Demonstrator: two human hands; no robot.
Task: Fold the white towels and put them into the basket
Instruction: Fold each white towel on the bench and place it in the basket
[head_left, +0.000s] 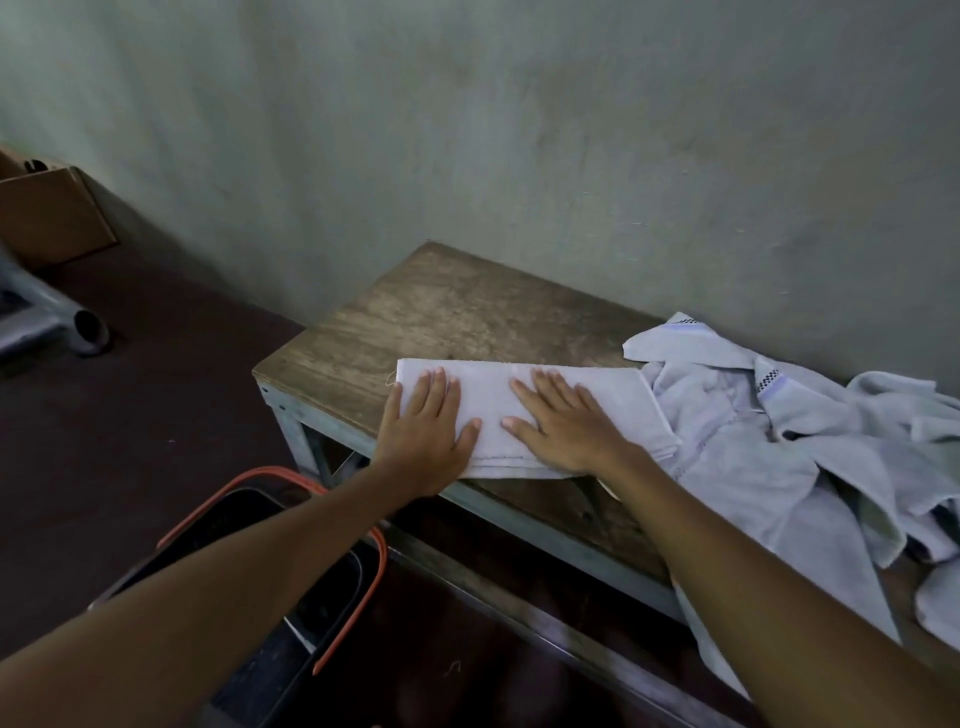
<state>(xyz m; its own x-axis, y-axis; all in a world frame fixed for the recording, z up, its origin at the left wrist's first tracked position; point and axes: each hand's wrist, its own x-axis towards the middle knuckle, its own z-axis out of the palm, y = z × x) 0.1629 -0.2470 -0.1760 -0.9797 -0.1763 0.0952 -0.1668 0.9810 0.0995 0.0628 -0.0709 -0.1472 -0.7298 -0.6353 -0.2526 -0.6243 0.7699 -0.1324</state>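
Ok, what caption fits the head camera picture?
The left hand and right hand flatten a folded white towel on the wooden table.

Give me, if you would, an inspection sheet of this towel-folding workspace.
Surface: wooden table, worn top, set against the wall.
Job's things: folded towel flat near the table's front edge; pile of unfolded towels to its right; basket with orange handles on the floor, front left, contents not discernible.
Clutter: nothing seen.
Grips: left hand and right hand press flat on the folded towel, fingers straight.
Cables: nothing seen.
Surroundings: cardboard box and metal tube frame on the floor, far left.
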